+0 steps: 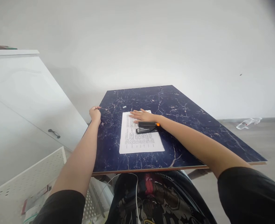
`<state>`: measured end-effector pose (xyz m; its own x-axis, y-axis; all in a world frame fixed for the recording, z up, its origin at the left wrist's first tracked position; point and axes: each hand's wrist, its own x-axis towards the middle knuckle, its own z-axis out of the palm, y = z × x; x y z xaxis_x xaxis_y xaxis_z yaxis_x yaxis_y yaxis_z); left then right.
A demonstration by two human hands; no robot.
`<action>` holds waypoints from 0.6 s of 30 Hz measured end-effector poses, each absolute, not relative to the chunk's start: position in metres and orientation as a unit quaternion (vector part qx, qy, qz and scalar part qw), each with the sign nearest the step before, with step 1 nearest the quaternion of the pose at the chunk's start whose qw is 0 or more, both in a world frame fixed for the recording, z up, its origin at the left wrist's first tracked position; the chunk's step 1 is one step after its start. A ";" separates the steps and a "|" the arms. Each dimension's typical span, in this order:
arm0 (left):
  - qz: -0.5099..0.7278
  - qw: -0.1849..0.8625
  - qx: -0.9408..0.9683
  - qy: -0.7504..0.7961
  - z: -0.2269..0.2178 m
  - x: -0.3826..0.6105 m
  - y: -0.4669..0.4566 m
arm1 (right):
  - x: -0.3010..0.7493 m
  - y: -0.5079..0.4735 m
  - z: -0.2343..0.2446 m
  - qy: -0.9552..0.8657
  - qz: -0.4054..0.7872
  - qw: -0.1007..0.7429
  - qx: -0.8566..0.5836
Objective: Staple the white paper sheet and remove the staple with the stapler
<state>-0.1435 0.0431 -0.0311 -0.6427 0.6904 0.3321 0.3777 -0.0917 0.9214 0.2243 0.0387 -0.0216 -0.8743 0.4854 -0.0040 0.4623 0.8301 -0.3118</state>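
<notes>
Printed sheets of paper (128,140) lie on a dark blue marble-patterned table. My right hand (144,116) rests flat on their upper part, fingers spread. Just below that hand, a black stapler (146,127) with an orange end lies on its side across the paper, partly beneath or beside my wrist. My left hand (95,114) is at the table's left edge with fingers pinched together; what they hold, if anything, is too small to name. A small pale piece (124,107) sits on the table above the paper's top left corner.
The table (188,140) stands near a white wall. To the left are a white cabinet (34,102) with a dark handle and a white perforated bin (53,158) with items inside. A clear plastic package (248,123) lies on the floor at right. A white cable (137,189) crosses my lap.
</notes>
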 end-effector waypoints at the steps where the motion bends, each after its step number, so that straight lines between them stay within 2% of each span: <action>1: 0.622 0.111 0.406 0.661 -0.032 -0.142 0.043 | 0.235 0.039 -0.022 -0.954 0.157 0.041 -0.251; 9: 0.563 0.078 0.538 0.622 -0.025 -0.089 0.041 | 0.274 0.042 -0.028 -0.937 0.214 0.095 -0.260; 11: 0.550 0.088 0.586 0.588 -0.020 -0.059 0.035 | 0.276 0.044 -0.027 -0.925 0.235 0.132 -0.266; 13: 0.563 0.146 0.604 0.545 -0.017 -0.027 0.025 | 0.280 0.044 -0.023 -0.891 0.263 0.217 -0.300; 16: 0.592 0.308 0.563 0.488 -0.016 0.015 0.007 | 0.292 0.036 -0.013 -0.794 0.317 0.351 -0.382; 18: 0.601 0.396 0.527 0.452 -0.017 0.035 -0.004 | 0.299 0.025 -0.008 -0.744 0.359 0.382 -0.414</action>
